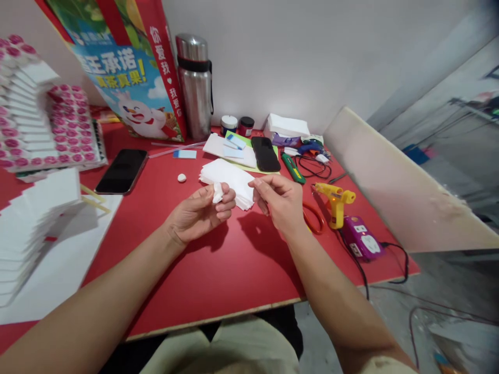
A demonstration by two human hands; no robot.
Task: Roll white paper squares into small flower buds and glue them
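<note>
My left hand (200, 210) pinches a small white crumpled piece (218, 192), perhaps paper or tissue, between thumb and fingers above the red table. To its right, my right hand (278, 200) has thumb and forefinger pressed together; anything between them is too small to make out. The two hands are apart. Just behind them lies a stack of white paper (230, 178), partly covered by my fingers. A small white ball (181, 178) rests on the table beyond my left hand.
At left stand a white fanned paper structure (35, 223) and a phone (122, 171). A yellow glue gun (335, 202), red-handled scissors (315, 218) and a purple power socket (362, 239) with cables are at right. A steel flask (195, 88) and a printed bag (132, 78) stand behind.
</note>
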